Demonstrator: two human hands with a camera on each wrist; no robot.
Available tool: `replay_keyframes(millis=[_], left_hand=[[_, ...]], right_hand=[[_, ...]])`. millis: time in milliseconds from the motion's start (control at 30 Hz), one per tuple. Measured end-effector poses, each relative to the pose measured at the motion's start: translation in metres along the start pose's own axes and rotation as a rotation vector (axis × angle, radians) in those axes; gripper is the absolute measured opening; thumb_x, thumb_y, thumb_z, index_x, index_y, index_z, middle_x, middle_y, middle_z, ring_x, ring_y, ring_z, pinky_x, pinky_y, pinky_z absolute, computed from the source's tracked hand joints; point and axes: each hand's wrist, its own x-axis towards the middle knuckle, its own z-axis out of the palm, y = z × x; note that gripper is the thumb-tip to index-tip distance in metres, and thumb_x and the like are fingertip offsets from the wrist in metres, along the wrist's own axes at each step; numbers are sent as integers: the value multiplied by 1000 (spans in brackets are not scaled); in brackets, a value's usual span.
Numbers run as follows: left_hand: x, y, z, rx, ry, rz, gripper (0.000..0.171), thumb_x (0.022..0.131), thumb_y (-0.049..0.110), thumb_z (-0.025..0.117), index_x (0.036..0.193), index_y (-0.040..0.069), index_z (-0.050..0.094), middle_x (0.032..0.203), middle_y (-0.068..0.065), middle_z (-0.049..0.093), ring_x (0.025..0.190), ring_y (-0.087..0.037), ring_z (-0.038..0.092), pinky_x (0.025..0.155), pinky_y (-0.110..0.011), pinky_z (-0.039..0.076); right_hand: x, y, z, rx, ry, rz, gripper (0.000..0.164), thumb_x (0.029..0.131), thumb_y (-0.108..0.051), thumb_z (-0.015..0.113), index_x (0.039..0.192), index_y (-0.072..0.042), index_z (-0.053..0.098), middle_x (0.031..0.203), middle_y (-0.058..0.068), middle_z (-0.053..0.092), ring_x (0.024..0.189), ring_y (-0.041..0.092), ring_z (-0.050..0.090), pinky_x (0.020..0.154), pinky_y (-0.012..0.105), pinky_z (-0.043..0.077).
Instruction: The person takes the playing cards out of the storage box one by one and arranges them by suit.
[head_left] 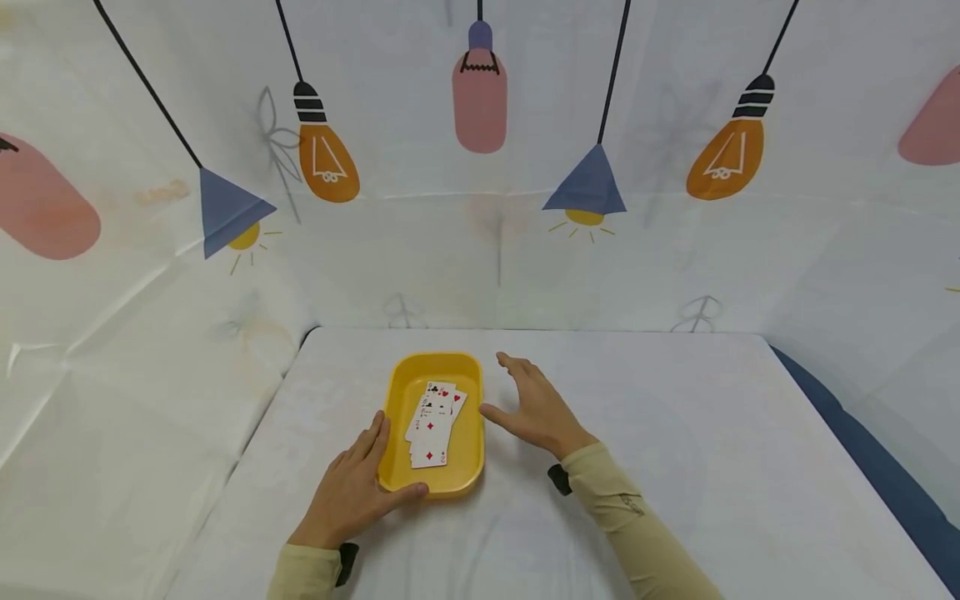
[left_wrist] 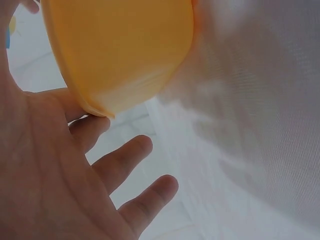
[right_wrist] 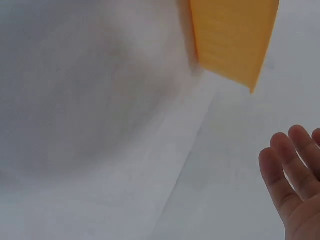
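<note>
A yellow tray [head_left: 468,475] stands on the white table, with several overlapping playing cards [head_left: 432,425] lying face up inside it. Diamonds show on the nearer cards. My left hand [head_left: 356,483] spans the tray's near left corner, its fingers along the left side and its thumb at the near rim. In the left wrist view, that hand's index and middle fingers [left_wrist: 92,127] meet the yellow rim while the other fingers spread away from it. My right hand [head_left: 540,408] hovers just right of the tray, thumb and fingers apart, holding nothing. The right wrist view shows its fingers [right_wrist: 295,165] extended, apart from the tray.
White cloth covers the table [head_left: 675,433]. Behind it hangs a pale sheet [head_left: 427,242] printed with lamps and bulbs, which also runs along the left side. Dark blue material [head_left: 847,425] shows beyond the table's right edge.
</note>
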Motion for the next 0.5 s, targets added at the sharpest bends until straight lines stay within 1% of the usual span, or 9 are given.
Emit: replay_keyframes(millis=[100, 200, 333, 500], left_hand=[[1, 0, -1, -3, -3, 0, 122, 76, 80, 67, 161, 5, 23, 167, -11, 21, 141, -39, 41, 109, -60, 38], [3, -1, -1, -15, -1, 2, 123, 75, 80, 68, 161, 4, 23, 167, -12, 21, 139, -42, 43, 109, -59, 39], [4, -4, 0, -39, 11, 14, 125, 74, 78, 71, 161, 3, 21, 167, -13, 22, 139, -42, 44, 109, -56, 41], [4, -6, 4, -58, 30, 28, 125, 73, 76, 73, 161, 3, 22, 167, -13, 22, 141, -40, 42, 109, -55, 41]], right_hand=[[3, -4, 3, 26, -34, -3, 90, 86, -52, 77, 157, -15, 36, 148, 4, 50, 133, 24, 49, 109, 43, 44], [7, -9, 5, 81, -66, -22, 92, 85, -51, 78, 157, -13, 36, 148, 7, 49, 130, 28, 52, 107, 45, 46], [11, -15, 8, 127, -98, -68, 94, 85, -53, 77, 157, -9, 36, 148, 11, 49, 128, 33, 53, 106, 47, 47], [14, -20, 15, 120, -122, -107, 94, 85, -52, 78, 157, -9, 35, 148, 9, 50, 133, 28, 49, 112, 46, 41]])
